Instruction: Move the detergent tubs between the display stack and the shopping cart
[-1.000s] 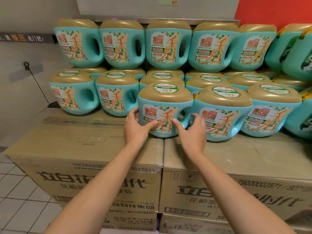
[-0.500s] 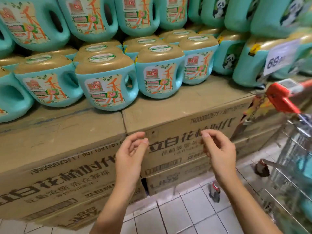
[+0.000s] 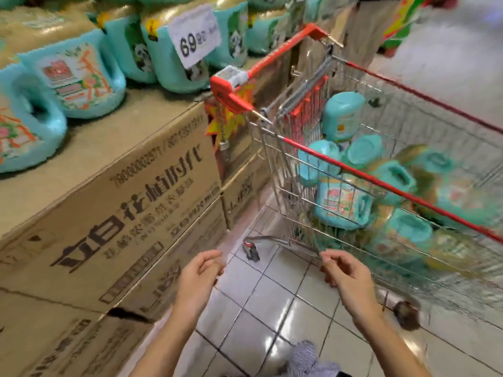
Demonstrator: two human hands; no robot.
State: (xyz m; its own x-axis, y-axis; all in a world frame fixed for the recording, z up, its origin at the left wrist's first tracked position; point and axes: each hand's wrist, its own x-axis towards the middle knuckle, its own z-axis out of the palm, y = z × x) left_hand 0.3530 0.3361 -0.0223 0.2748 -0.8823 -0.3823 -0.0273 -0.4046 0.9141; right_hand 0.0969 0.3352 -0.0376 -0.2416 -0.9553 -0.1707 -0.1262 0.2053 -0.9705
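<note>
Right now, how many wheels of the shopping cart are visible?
2. One wheel is on the tiles beside the cardboard boxes, beyond the left hand; the second wheel, blurred, is under the cart, right of the right hand. Others may be hidden.

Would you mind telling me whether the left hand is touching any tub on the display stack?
Apart. The head view shows the left hand low over the floor tiles, a whole carton face below the nearest tub.

Left hand [image 3: 200, 278] and right hand [image 3: 347, 278] outstretched, apparently loosely curled, empty.
</note>
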